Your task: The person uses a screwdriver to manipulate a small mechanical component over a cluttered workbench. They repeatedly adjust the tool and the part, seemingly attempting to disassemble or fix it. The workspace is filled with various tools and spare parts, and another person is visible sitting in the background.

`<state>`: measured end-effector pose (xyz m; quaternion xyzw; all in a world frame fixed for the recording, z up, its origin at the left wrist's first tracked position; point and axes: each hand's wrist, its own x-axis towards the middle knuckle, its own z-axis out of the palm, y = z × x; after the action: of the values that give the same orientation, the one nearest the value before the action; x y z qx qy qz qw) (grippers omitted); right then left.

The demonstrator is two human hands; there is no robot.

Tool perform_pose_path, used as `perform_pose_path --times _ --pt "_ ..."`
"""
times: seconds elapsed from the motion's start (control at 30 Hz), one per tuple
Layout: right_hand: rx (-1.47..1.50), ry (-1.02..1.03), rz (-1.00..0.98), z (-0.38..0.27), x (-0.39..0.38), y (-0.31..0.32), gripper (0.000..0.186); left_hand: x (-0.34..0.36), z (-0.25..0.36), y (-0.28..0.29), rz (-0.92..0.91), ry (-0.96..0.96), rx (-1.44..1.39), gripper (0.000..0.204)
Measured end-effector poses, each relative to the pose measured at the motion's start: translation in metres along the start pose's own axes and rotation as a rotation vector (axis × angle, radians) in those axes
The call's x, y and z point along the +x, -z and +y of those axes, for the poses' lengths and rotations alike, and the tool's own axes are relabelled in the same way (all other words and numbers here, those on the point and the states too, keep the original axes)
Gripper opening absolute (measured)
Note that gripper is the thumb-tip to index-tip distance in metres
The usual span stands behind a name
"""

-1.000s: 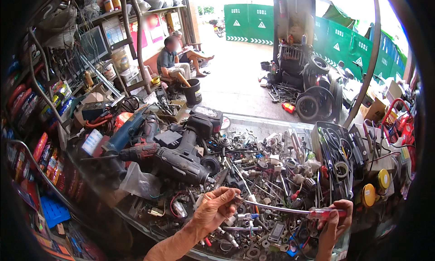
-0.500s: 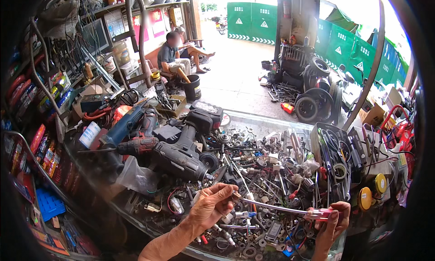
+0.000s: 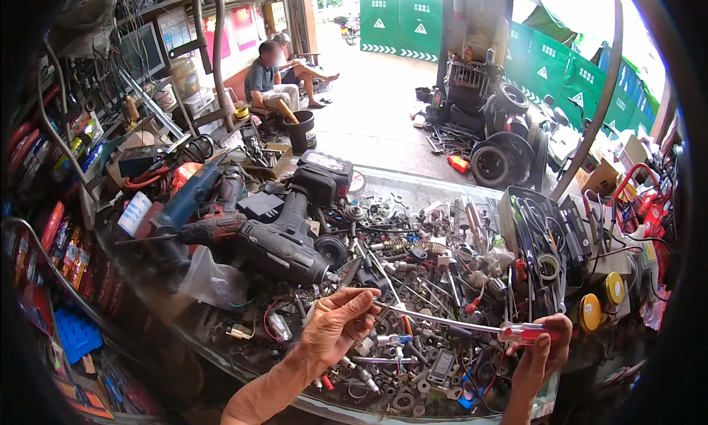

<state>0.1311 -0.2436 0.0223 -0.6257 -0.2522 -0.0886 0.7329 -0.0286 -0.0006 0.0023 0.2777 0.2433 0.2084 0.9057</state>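
Observation:
My left hand (image 3: 332, 329) has its fingers closed around the tip end of a long screwdriver (image 3: 435, 319); whether a small part is pinched there I cannot make out. In my right hand (image 3: 542, 355) is the transparent red screwdriver handle (image 3: 527, 333), so the metal shaft runs level between both hands. Beneath lies a dense spread of bolts, washers, small fittings and wires (image 3: 413, 263). Just behind my left hand rests a black cordless impact tool (image 3: 276, 255), with a drill (image 3: 214, 229) and a blue power tool (image 3: 184, 200) beside it.
A tray of tools and cables (image 3: 531, 226) and yellow tins (image 3: 590, 311) are at the right. Packets (image 3: 63, 244) line the left. Beyond the counter, two people (image 3: 269, 89) sit by a black bucket (image 3: 302, 133); tyres (image 3: 490, 163) and green barriers (image 3: 402, 26) stand outside.
The view has shifted slightly, so the scene and both hands appear a little higher and further left. The screwdriver stays held between my hands.

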Motion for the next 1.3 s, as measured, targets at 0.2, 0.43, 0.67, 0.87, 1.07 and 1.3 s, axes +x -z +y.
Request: perform_pose_path --times 0.2,0.43,0.67,0.87,1.07,1.3 --pt "0.113 -0.108 0.019 -0.002 0.005 -0.002 0.036 -0.001 0.002 -0.002 -0.036 -0.013 0.105 0.017" --pt "-0.152 -0.27 -0.028 0.001 0.003 0.02 0.055 -0.001 0.003 -0.001 -0.077 -0.045 0.097 0.017" --pt "0.077 -0.16 -0.043 -0.006 0.006 0.001 0.038 0.0 0.0 0.002 -0.056 -0.051 0.102 0.016" --pt "-0.077 -0.431 -0.079 -0.006 0.007 0.019 0.033 0.001 0.0 0.003 -0.068 -0.061 0.096 0.015" --pt "0.145 -0.268 -0.053 -0.009 0.01 -0.003 0.042 0.003 0.0 0.001 -0.058 -0.09 0.143 0.013" --pt "0.014 -0.345 -0.092 0.002 0.007 0.026 0.035 0.004 -0.003 0.002 -0.051 -0.046 0.119 0.015"
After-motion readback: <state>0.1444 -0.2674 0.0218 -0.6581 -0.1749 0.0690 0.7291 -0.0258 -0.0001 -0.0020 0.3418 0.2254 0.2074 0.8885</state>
